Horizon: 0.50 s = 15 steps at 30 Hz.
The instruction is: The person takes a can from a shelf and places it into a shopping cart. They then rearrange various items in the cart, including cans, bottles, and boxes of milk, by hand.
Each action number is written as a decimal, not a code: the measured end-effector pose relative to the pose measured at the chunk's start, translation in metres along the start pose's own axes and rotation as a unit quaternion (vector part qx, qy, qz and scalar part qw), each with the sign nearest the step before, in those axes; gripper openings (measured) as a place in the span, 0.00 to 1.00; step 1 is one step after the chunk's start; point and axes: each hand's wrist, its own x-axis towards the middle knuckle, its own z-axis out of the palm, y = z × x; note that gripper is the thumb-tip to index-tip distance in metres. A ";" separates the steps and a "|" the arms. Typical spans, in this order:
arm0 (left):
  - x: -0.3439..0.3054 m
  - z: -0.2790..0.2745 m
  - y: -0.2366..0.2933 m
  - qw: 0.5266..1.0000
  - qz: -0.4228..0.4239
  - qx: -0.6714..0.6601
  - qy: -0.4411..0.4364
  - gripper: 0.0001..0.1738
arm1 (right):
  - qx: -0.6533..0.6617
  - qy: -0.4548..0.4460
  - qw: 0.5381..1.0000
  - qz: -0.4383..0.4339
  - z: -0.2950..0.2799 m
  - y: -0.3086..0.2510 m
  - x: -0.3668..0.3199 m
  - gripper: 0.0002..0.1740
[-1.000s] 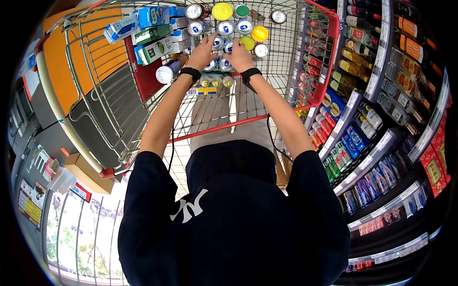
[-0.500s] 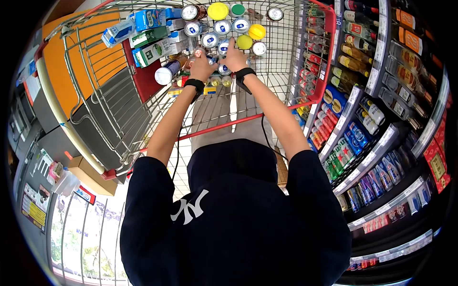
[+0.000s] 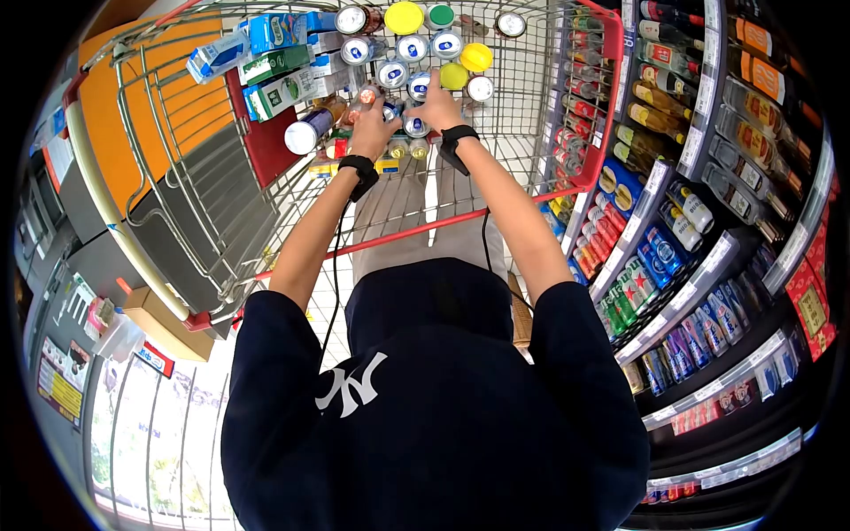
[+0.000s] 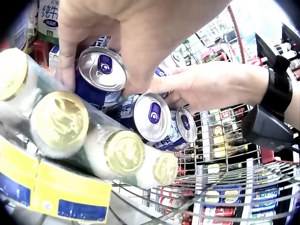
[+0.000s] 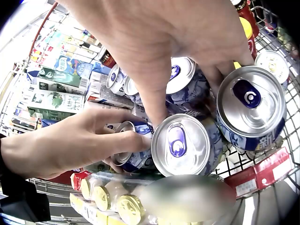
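Both hands are down among silver-topped drink cans with blue tabs inside the cart. In the left wrist view, my left hand [image 3: 374,130] grips a blue can [image 4: 101,70], with fingers on one side and the thumb on the other. Close beside it, my right hand [image 3: 438,108] has its thumb and fingers at opposite sides of a second can [image 5: 180,145]; its fingertips dip behind the lid. A third can [image 5: 251,101] stands at the right, by the right fingers. A wrapped row of gold-capped bottles [image 4: 61,124] lies in front of the cans.
The wire cart [image 3: 190,168] has a red handle bar [image 3: 416,228] in front of the person. Milk cartons [image 3: 283,93] and a white-lidded container [image 3: 303,137] are at its left. Yellow lids [image 3: 404,18] stand farther back. Shelves of bottles and cans [image 3: 660,252] line the right.
My left hand has shifted left and toward the body, and now grips a can. The right hand has moved slightly toward the body. Cans beneath the hands have shifted.
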 end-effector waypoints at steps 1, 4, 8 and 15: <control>-0.001 0.001 0.000 1.000 0.009 0.002 0.005 0.34 | 0.016 0.005 1.000 0.006 0.002 0.002 0.002 0.63; -0.005 -0.002 0.008 1.000 0.000 0.012 0.002 0.34 | 0.003 0.007 1.000 -0.011 0.003 0.006 0.007 0.65; -0.012 0.000 0.010 0.999 0.019 0.038 0.035 0.32 | -0.015 0.017 0.999 -0.026 -0.002 0.005 0.004 0.73; -0.010 0.007 0.017 0.982 0.027 0.189 0.004 0.36 | -0.020 -0.001 0.999 0.048 0.003 0.014 -0.001 0.70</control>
